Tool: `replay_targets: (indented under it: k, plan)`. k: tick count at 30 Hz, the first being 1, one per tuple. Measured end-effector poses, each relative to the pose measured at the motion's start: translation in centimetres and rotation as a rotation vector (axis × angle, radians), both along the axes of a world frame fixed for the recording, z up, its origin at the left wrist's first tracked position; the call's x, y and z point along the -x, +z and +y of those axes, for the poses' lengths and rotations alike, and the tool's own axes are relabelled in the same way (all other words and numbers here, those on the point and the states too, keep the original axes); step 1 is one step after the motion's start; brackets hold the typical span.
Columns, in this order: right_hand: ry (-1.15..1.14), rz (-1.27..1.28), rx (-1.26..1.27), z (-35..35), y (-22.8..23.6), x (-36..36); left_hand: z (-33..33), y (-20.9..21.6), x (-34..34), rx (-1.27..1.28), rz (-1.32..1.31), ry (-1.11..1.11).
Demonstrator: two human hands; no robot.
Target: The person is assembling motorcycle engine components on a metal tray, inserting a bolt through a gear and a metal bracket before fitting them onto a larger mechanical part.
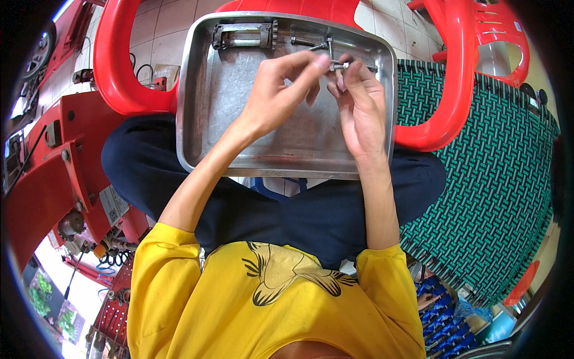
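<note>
Small bolt, held over the far right part of the metal tray, between the fingertips of both hands. Right hand: thumb and forefinger closed on the shank, other fingers curled loosely beneath. Left hand: thumb and forefinger drawn together at the near end; cannot tell whether gripping or only touching.

Seems partway along, judging by the loose parts: one bolt already in the fingers, apparently being handled at a brighter lump, perhaps a nut. Cannot tell how far threaded, if at all. Left lying, apparently not yet dealt with: loose bolts near the tray's far wall, just beyond the fingertips, and a cage-like metal part with a toothed end, on its side in the far left corner, well apart from both hands.

Looks silvery grey and slim, roughly level across the view, shiny at the thicker spot, partly hidden by fingertips; hard to tell at the right end from metal behind. Below, scuffed bare steel with a raised rim, set between the arms of a red plastic chair.
</note>
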State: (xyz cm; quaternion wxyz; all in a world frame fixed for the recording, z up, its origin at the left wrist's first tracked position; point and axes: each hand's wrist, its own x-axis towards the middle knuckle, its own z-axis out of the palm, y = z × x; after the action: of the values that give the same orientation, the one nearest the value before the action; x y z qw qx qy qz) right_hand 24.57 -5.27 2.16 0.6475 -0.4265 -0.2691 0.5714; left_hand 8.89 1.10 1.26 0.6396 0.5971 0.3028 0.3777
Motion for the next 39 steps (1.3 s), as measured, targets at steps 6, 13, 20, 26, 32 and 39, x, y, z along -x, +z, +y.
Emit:
replay_targets:
  k: [6,13,20,26,32,39]
  plan:
    - [-0.027,0.005,0.006,0.1,0.3,0.5,0.0,0.2,0.0,0.009,-0.039,0.054]
    - [0.003,-0.002,-0.008,0.0,0.1,0.3,0.4,-0.1,0.5,0.119,0.02,-0.025]
    - [-0.044,-0.016,0.022,0.3,0.4,0.5,0.4,0.1,0.5,-0.036,0.114,-0.027]
    - [-0.026,-0.049,0.031,0.1,0.6,0.5,0.5,0.3,0.4,0.044,-0.072,0.022]
    - [-0.04,-0.049,0.038,0.2,0.3,0.3,0.3,0.6,0.4,0.056,0.084,-0.018]
    - [-0.065,-0.051,0.061,0.3,0.6,0.7,0.0,0.5,-0.2,-0.138,0.105,0.065]
